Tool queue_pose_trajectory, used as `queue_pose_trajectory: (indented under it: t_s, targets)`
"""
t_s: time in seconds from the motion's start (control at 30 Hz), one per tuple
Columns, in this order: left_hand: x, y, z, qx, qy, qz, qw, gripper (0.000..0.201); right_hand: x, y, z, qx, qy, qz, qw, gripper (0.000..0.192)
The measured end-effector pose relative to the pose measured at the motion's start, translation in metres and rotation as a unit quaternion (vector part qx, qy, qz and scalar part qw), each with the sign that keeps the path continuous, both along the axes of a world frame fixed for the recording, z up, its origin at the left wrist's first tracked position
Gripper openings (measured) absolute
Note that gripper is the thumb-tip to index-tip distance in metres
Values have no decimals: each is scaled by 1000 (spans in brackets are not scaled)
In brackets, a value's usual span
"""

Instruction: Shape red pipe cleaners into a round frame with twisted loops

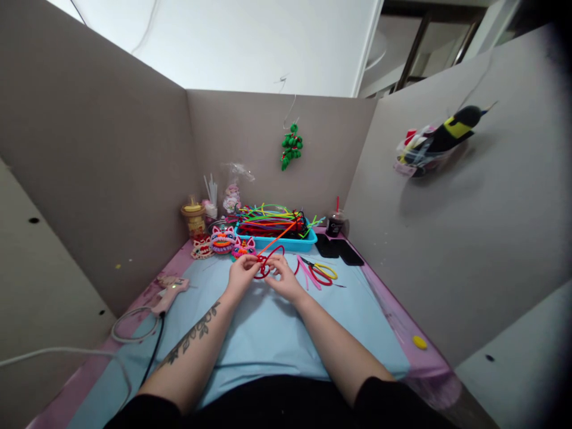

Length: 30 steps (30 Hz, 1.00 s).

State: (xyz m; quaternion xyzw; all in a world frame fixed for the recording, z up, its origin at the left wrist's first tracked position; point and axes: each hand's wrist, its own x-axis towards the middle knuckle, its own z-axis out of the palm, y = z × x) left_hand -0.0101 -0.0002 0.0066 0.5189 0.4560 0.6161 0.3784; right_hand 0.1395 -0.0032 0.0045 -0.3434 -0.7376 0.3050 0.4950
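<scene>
Pinching a red pipe cleaner (268,262) in both hands' fingers, left hand (242,275), right hand (285,280), before blue tray (308,241) heaped with mixed-colour pipe cleaners (270,219).

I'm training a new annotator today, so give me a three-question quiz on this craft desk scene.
1. True or false: both hands grip the red pipe cleaner.
2. Where do the scissors lie? A) in the blue tray B) on the mat, right of the hands C) beside the glue gun
3. What hangs on the back wall?

Key:
1. True: left hand and right hand pinch the red pipe cleaner.
2. B: scissors.
3. A green ornament.
</scene>
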Motion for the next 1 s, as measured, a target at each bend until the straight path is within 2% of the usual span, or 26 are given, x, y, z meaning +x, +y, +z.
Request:
queue_pose_trajectory:
  t_s: [0.13, 0.27, 0.33, 0.4, 0.47, 0.5, 0.57, 0.67, 0.73, 0.8, 0.87, 1.0]
  targets:
    - [0, 0, -4, 10, 28, -11, 1000, 21, -6, -9, 4, -11, 31, 70, 997, 10]
    - [1, -1, -5, 31, 101, -40, 994, 18, 0, -4, 8, -63, 134, 83, 985, 12]
    - [2, -4, -2, 36, 127, -69, 989, 17, 7, 3, 11, -113, 248, 48, 961, 17]
    - [4, -7, 1, 40, 132, -91, 986, 17, 13, 12, 13, -158, 373, 1, 914, 22]
    - [5, -8, 2, 40, 131, -109, 985, 18, 17, 19, 14, -196, 435, -10, 879, 25]
    - [6, -8, 2, 38, 129, -118, 984, 19, 17, 20, 14, -210, 441, -3, 873, 26]
    - [6, -7, 1, 31, 118, -129, 984, 21, 17, 22, 12, -222, 416, 8, 882, 29]
    - [4, -3, 0, 28, 81, -115, 990, 25, 16, 20, 7, -203, 301, -36, 931, 32]
    - [2, -1, 0, 34, 62, -97, 993, 27, 15, 18, 4, -158, 196, -72, 965, 20]
    - [1, -1, 1, 45, 60, -84, 994, 26, 14, 17, 2, -100, 110, -89, 985, 14]
    - [0, -1, 1, 59, 78, -76, 992, 23, 13, 17, 1, -65, 64, -102, 991, 16]
    - [1, -3, -2, 86, 133, -73, 985, 21, 10, 17, -1, -65, 58, -121, 989, 19]
